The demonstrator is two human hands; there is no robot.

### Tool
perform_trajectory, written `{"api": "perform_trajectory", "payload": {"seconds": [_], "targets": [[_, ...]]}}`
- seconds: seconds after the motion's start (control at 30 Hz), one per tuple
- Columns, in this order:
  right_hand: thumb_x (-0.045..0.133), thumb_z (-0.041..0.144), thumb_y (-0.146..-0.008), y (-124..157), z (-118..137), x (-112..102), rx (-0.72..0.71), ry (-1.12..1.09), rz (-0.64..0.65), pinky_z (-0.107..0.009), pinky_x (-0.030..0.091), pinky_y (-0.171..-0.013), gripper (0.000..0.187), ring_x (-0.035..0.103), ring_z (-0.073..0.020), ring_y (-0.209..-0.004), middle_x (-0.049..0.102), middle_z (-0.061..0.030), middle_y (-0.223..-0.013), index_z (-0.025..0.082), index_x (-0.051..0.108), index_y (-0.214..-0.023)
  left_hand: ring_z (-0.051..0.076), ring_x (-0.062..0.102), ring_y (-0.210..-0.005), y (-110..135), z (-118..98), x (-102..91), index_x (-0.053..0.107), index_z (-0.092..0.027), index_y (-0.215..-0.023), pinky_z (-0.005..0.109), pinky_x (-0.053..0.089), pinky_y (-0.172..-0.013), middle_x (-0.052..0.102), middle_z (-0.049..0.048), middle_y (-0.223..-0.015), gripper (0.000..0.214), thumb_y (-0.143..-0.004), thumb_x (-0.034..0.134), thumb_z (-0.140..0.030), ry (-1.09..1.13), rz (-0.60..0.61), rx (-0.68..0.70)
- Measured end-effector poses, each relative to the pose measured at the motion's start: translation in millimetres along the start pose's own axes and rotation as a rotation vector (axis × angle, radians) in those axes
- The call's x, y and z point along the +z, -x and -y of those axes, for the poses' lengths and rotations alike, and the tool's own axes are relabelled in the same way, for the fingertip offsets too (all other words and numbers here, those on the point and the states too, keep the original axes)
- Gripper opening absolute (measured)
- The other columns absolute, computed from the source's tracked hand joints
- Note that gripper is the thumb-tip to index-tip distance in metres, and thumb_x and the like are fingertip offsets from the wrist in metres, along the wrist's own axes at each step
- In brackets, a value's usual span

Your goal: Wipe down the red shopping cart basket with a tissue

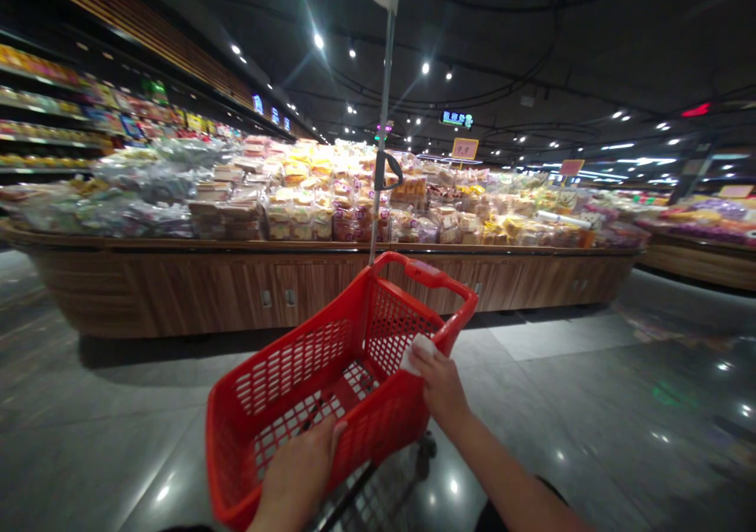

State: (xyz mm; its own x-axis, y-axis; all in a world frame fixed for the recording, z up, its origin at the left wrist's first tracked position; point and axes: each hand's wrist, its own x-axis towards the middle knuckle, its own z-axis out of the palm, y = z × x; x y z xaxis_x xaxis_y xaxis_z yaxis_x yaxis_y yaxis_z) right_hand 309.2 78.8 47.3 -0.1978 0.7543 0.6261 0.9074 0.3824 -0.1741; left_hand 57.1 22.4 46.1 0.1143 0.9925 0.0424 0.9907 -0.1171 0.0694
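A red plastic shopping basket [331, 359] sits on a cart frame in front of me, tilted to the left. My left hand [298, 473] grips the basket's near rim, fingers curled over it. My right hand [440, 382] is closed on the right rim and presses a small white cloth or paper [420, 349] against it. The basket looks empty inside. A thin metal pole [381, 146] with a white flag rises from the cart's far end.
A long wooden display counter [236, 280] piled with packaged baked goods [331, 193] runs across ahead. Shelves of goods [47, 107] line the left wall. Another wooden counter [702, 256] stands at the right. Glossy grey floor tiles [591, 406] lie all around.
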Motion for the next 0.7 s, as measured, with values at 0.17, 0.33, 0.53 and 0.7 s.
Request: {"api": "perform_trajectory", "payload": {"seconds": [0.17, 0.33, 0.53, 0.7], "targets": [[0.042, -0.002, -0.076, -14, -20, -10, 0.115, 0.066, -0.063, -0.036, 0.042, -0.088, 0.052, 0.053, -0.0237, -0.111, 0.06, -0.0046, -0.126, 0.018, 0.062, -0.119, 0.029, 0.07, -0.08, 0, 3, -1.6, 0.057, -0.019, -0.105, 0.042, 0.052, -0.066, 0.073, 0.0108, -0.084, 0.045, -0.096, 0.017, -0.035, -0.009, 0.018, -0.001], [0.047, 0.0, -0.076, -2, -11, -5, -0.022, 0.042, 0.02, -0.034, 0.041, -0.088, 0.054, 0.052, -0.0235, -0.113, 0.058, 0.0006, -0.129, 0.025, 0.061, -0.121, 0.029, 0.069, -0.081, 0, 6, -1.7, 0.058, -0.019, -0.103, 0.042, 0.052, -0.067, 0.073, 0.01, -0.085, 0.045, -0.095, 0.017, -0.036, 0.0, 0.041, -0.002], [0.045, 0.0, -0.077, -12, -19, -14, 0.156, 0.079, -0.076, -0.036, 0.042, -0.088, 0.049, 0.056, -0.0236, -0.106, 0.061, -0.0032, -0.126, 0.02, 0.064, -0.117, 0.028, 0.069, -0.083, -1, 18, -0.7, 0.058, -0.02, -0.105, 0.039, 0.05, -0.068, 0.072, 0.0101, -0.091, 0.048, -0.095, 0.015, -0.038, -0.013, 0.029, 0.016], [0.047, 0.001, -0.077, 2, 3, -7, -0.05, -0.041, 0.064, -0.035, 0.039, -0.091, 0.052, 0.052, -0.0218, -0.113, 0.059, -0.0004, -0.128, 0.025, 0.061, -0.121, 0.028, 0.068, -0.086, -4, 25, 0.0, 0.055, -0.021, -0.118, 0.041, 0.049, -0.073, 0.072, 0.0114, -0.095, 0.049, -0.094, 0.017, -0.04, -0.009, 0.023, 0.008]]}}
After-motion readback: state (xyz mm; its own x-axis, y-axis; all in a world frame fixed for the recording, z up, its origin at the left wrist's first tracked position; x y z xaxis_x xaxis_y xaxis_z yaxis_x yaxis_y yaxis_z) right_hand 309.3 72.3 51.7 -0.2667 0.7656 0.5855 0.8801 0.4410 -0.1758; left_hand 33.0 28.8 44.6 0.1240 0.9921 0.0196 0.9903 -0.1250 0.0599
